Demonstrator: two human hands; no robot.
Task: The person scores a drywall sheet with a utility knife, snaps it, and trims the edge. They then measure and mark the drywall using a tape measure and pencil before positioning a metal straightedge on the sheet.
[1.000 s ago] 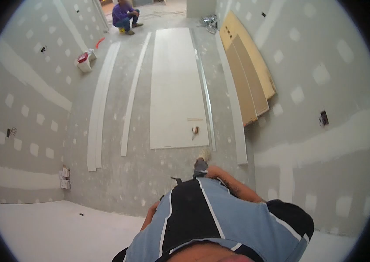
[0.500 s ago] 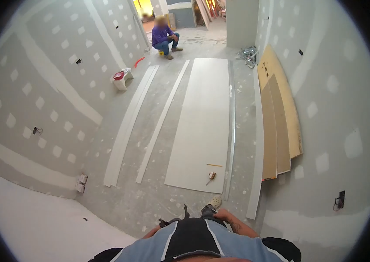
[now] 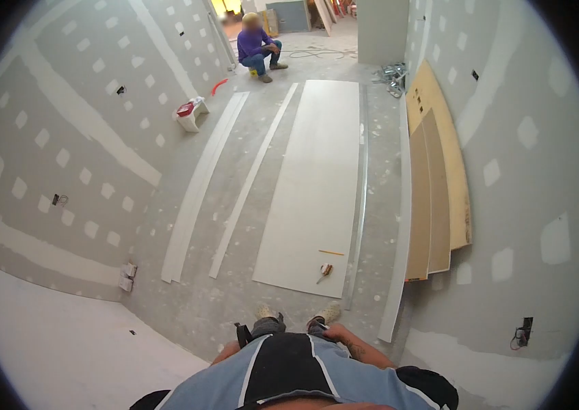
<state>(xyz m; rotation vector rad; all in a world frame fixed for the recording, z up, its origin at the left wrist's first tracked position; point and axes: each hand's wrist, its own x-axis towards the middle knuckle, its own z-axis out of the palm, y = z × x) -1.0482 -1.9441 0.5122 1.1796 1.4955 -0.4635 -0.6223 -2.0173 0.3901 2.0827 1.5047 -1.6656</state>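
A large pale board (image 3: 313, 178) lies flat on the floor ahead of me, with a yellow pencil (image 3: 331, 252) and a small tool (image 3: 324, 272) near its close end. My right hand (image 3: 334, 332) is low at my right thigh, near the board's near edge; whatever its fingers hold is too small to make out. My left hand is hidden at my left side, where only the forearm (image 3: 226, 352) shows, beside a black strap or tool (image 3: 243, 334). A long metal strip (image 3: 365, 164) runs along the board's right side.
Narrow pale strips (image 3: 211, 184) lie to the left. Brown panels (image 3: 421, 198) lean on the right wall. A person in purple (image 3: 252, 48) sits at the far end. A red container on a white stand (image 3: 190, 113) is by the left wall; metal parts (image 3: 392, 78) lie at back right.
The view has shifted slightly, and both of my shoes now show near the board. My right hand stays low at my side. The seated person has turned the head slightly.
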